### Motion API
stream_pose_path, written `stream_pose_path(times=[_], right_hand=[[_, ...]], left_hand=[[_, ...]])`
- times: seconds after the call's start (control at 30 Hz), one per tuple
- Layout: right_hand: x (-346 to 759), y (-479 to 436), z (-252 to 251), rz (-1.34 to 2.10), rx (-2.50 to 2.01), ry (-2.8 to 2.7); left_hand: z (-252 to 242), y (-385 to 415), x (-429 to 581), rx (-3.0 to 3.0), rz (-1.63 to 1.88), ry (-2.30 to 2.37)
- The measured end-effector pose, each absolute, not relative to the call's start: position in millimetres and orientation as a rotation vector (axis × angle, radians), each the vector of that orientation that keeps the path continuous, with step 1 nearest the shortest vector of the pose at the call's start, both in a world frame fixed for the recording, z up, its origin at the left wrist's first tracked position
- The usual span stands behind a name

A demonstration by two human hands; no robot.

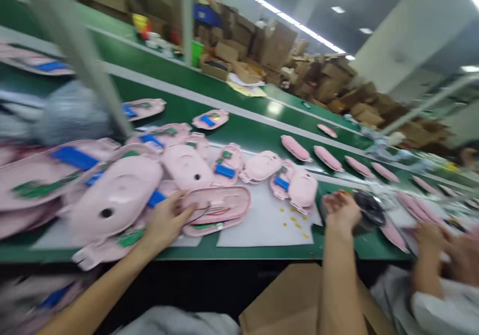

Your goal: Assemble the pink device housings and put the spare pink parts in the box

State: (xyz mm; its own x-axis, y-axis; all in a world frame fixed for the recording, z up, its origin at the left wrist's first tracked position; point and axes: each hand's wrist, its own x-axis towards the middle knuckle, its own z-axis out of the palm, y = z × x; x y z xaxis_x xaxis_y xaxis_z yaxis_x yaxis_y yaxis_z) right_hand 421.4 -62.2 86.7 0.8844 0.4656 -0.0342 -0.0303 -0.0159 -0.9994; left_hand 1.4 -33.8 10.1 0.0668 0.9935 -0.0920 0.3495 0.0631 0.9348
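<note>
Green covers the working surface: the counter (262,253) shows a smooth top with white sheets (247,232) laid along its near edge. A scatter of small yellow pieces (294,220) lies on one sheet. The left hand (170,216) has its grip closed, thumb and fingers pinching the left end of an open pink shell (224,202), which sits over the near part of the sheet with thin red wire inside. The right hand (342,209) is turned palm up with fingers curled, just beside a black bundle (368,207); whether its grip has hold of anything cannot be told (blur obscures the fingertips).

More pink housings (116,195) are heaped to the left, several with blue blocks and green boards. Beyond, closed pink pieces (295,149) stand spaced in a row on the green surface. A co-worker's hand (430,235) is at the far right. An open carton (284,300) stands below the counter edge.

In the room, cardboard boxes (277,45) are piled at the back under strip lights (277,11), near a pale column (396,40).
</note>
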Motion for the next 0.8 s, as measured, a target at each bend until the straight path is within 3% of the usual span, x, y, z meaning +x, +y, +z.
stream_pose_path(times=[0.1,0.23,0.37,0.5,0.8], right_hand=[[357.7,-52.4,84.3,0.483,-1.545,-0.667],[253.9,-43.4,100.1,0.657,-1.495,-1.817],[183.5,-24.4,96.9,0.308,-1.387,-2.685],[165.6,-13.5,80.5,0.008,-1.407,-2.911],[165.3,-14.3,76.3,-0.091,-1.435,-2.968]], left_hand=[[10.0,-35.9,4.1,1.255,0.971,1.222],[7.7,-38.3,8.3,1.074,1.013,1.111],[6.0,-40.6,11.5,1.046,1.055,0.994],[2.1,-40.1,12.0,1.067,1.096,0.945],[-1.5,-41.2,13.7,1.166,1.158,0.975]])
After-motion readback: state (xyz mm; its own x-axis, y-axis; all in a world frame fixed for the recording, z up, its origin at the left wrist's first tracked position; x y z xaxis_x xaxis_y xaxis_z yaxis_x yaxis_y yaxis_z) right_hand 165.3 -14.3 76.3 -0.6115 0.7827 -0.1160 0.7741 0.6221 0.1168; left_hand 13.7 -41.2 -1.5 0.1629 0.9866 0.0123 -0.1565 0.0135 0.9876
